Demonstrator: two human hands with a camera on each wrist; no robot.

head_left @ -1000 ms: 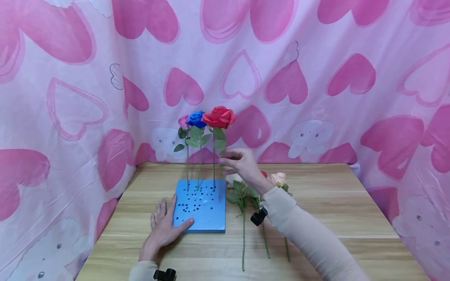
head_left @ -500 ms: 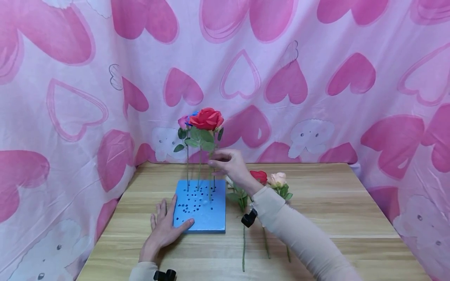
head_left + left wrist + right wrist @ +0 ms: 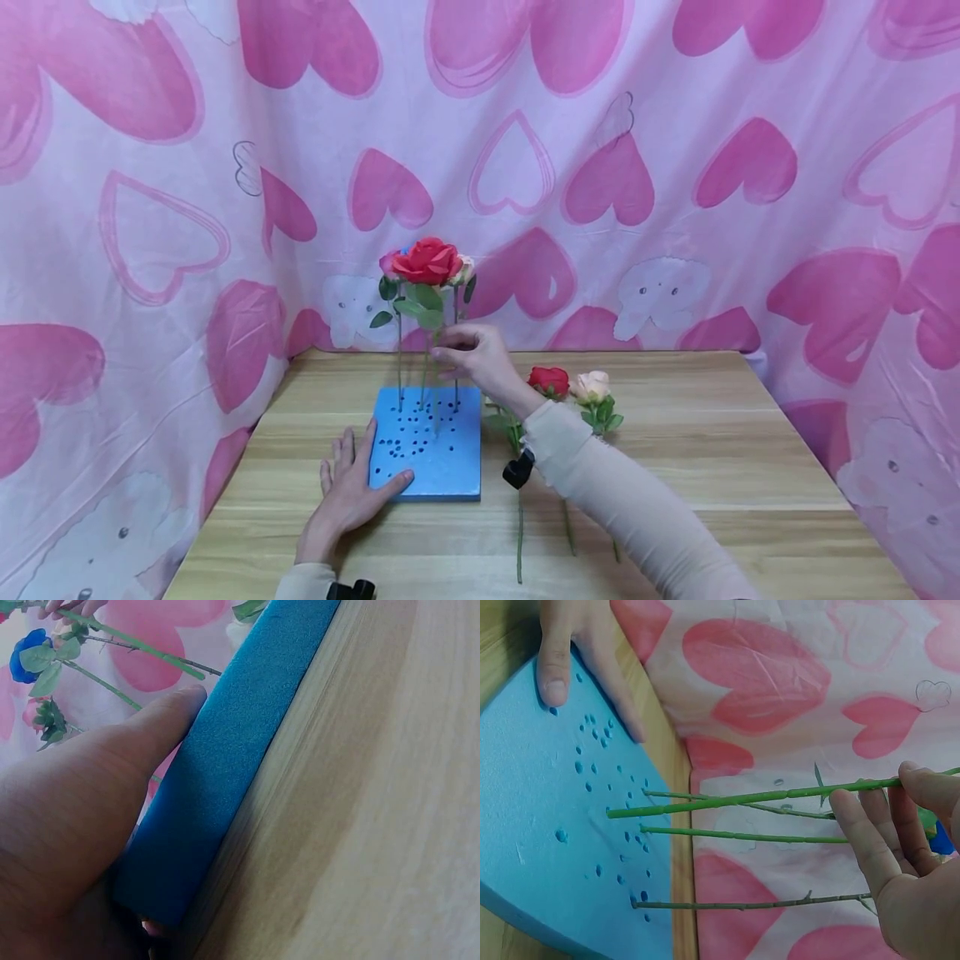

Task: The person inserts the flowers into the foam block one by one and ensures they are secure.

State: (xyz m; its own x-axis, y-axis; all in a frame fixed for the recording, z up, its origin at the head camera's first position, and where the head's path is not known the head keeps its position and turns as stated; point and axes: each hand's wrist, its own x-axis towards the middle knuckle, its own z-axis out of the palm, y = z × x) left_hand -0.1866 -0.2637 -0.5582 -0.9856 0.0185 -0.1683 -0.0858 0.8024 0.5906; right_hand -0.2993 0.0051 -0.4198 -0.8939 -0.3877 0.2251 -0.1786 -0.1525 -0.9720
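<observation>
A red rose (image 3: 429,262) stands upright above the blue foam board (image 3: 427,477); my right hand (image 3: 482,360) pinches its green stem (image 3: 735,800). The stem's lower end is close to the holed surface, but whether it touches I cannot tell. My left hand (image 3: 351,490) rests at the board's left side, thumb on top and fingers along the edge. Behind the held rose, a pink rose (image 3: 388,263), a blue rose (image 3: 30,656) and a cream rose (image 3: 466,270) stand in holes. In the head view the red bloom mostly covers the blue one.
To the board's right, another red rose (image 3: 549,381) and a pale pink rose (image 3: 591,386) lie on the wooden table (image 3: 690,442). A further stem (image 3: 519,542) lies there, its top hidden by my right arm. A heart-patterned curtain (image 3: 611,179) hangs behind.
My right hand has carried the red rose leftward and slightly lower, from the board's right side to nearer its middle, in front of the blue rose. The left hand has stayed in place.
</observation>
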